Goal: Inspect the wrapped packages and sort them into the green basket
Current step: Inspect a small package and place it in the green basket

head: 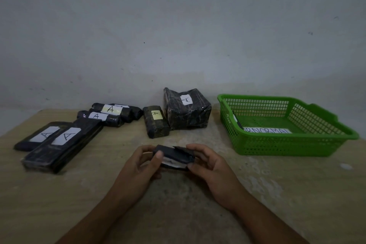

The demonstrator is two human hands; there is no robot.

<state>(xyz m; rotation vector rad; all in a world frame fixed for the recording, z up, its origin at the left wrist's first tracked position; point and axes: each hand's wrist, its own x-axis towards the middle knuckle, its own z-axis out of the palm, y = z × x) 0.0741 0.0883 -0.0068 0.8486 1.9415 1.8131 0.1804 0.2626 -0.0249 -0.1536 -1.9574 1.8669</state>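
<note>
Left hand (138, 166) and right hand (210, 166) pinch the small black package (174, 157) by its short ends, over the table (297, 194) left of the green basket (257, 144); it looks light, fairly stiff, with slick, loose wrap, so end grips seem safest.

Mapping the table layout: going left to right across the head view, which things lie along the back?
flat packages → rolled packages → small brick-shaped package → big package → green basket
</note>
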